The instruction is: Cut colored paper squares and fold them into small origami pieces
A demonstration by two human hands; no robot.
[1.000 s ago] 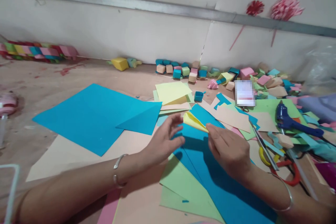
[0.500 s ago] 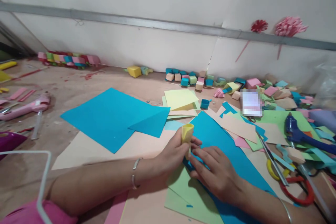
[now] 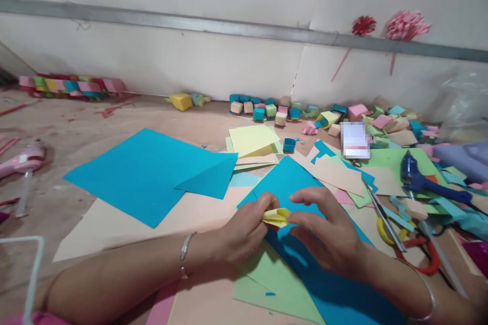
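My left hand (image 3: 246,226) is closed round a small folded piece of yellow paper (image 3: 276,217), whose hollow end points right. Part of the paper is hidden inside the fist. Close by on the right, my right hand (image 3: 331,233) has its fingers curved and spread, one fingertip at the paper's end; whether it touches, I cannot tell. Beneath both hands lie a blue paper sheet (image 3: 366,284) and a light green sheet (image 3: 278,284). Another large blue sheet (image 3: 141,177) lies to the left, with one corner folded over.
Scissors (image 3: 427,259) and a blue glue gun (image 3: 430,185) lie at right, a pink glue gun (image 3: 26,160) at left. Small paper boxes (image 3: 280,119) line the wall. Yellow paper squares (image 3: 251,139) and a little blue box (image 3: 290,145) sit mid-table. Paper scraps crowd the right.
My left hand has turned the yellow paper from upright to lying sideways, its hollow end now facing right. My right hand has drawn back and spread its fingers. The view has shifted slightly right.
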